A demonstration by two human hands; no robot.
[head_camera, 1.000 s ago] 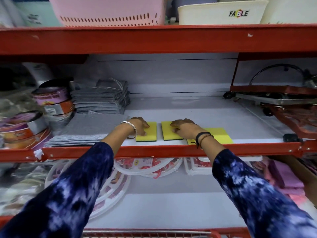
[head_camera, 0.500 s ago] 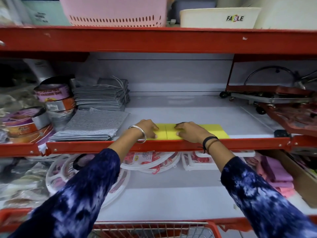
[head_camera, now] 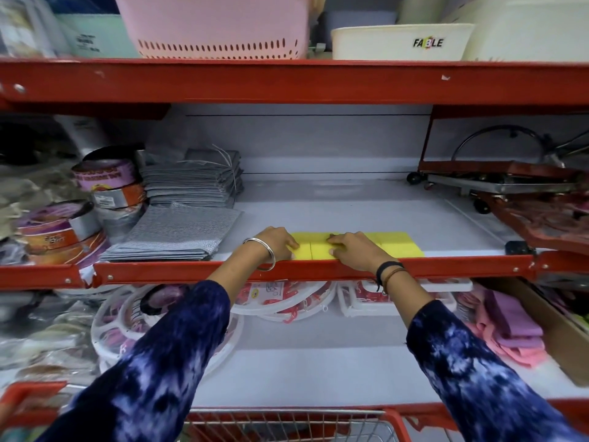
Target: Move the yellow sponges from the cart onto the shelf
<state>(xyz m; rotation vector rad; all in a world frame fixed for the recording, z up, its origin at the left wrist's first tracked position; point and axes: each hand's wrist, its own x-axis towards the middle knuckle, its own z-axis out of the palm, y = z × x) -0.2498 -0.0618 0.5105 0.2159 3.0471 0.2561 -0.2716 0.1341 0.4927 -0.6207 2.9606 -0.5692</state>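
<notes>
Both the left hand [head_camera: 280, 242] and right hand [head_camera: 353, 250] lie flat, fingers spread, on the yellow sponges [head_camera: 398, 245] at the shelf [head_camera: 350, 212] front, so pressing evenly inward should square the row without buckling.

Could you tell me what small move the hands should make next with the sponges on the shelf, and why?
Probably lift both hands away and reach down to the cart for more. The yellow sponges already lie flat in a tight row at the shelf front edge, with the left hand and right hand resting on them, and bare shelf remains behind.
</notes>
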